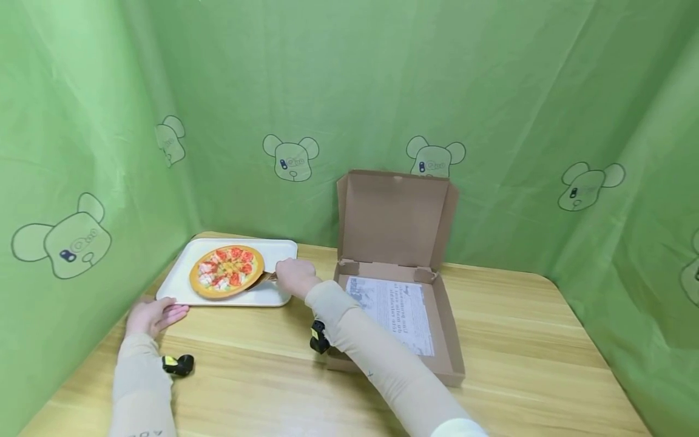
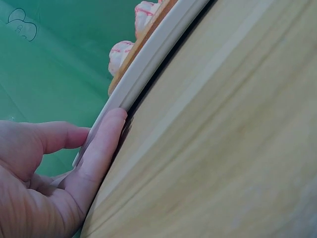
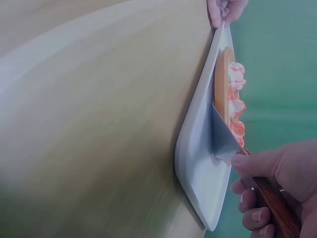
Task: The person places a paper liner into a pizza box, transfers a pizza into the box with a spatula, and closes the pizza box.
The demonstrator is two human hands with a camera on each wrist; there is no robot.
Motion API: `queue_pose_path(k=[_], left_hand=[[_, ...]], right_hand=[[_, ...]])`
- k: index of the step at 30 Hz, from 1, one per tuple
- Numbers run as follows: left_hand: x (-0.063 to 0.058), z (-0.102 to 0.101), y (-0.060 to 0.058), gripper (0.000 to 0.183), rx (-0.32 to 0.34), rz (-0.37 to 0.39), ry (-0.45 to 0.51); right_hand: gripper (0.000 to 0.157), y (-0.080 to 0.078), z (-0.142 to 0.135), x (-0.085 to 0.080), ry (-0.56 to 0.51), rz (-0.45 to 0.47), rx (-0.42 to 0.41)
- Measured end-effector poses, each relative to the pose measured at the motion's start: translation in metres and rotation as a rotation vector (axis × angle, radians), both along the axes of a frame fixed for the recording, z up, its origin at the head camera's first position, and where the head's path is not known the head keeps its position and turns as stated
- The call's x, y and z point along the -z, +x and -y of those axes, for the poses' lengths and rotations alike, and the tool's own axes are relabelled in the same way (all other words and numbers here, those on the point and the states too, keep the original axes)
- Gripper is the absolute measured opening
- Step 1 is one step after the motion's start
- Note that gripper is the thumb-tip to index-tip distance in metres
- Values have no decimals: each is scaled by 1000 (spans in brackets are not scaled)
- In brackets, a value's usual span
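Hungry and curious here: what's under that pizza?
The white tray, with a spatula blade tucked under the edge nearest the right hand. The pizza hides the tray beneath and how far the blade goes.

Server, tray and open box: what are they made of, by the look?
Server handle: reddish-brown with grain-like streaks, probably wood. Its blade: thin, smooth, grey in the right wrist view, likely metal.
Tray: smooth white with a rounded corner, likely plastic; coated metal can't be ruled out.
Box: matte brown with folded flaps, looks like cardboard.
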State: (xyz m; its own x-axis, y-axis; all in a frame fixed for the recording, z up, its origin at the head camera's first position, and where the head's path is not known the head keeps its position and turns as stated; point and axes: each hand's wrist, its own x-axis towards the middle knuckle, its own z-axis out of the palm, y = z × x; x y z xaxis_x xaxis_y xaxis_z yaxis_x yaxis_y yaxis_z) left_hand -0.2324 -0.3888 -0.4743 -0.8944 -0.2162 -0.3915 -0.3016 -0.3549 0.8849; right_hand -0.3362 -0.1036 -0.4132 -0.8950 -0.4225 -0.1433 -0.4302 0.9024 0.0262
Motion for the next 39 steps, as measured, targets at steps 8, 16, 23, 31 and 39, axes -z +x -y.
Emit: queue_pose_path(k=[8, 16, 23, 31, 39], left_hand=[[-2, 1, 2, 59, -3, 18, 1], [-5, 4, 5, 13, -7, 18, -5], [-6, 6, 7, 9, 21, 4, 0], [-7, 6, 7, 5, 43, 16, -7], [-6, 2, 5, 5, 75, 28, -14]], right_hand=[[19, 3, -13, -7, -24, -57, -55], [21, 8, -30, -25, -21, -95, -104], [20, 10, -49, -30, -38, -146, -122], [20, 14, -72, -33, -20, -182, -139], [22, 17, -94, -28, -44, -184, -159]])
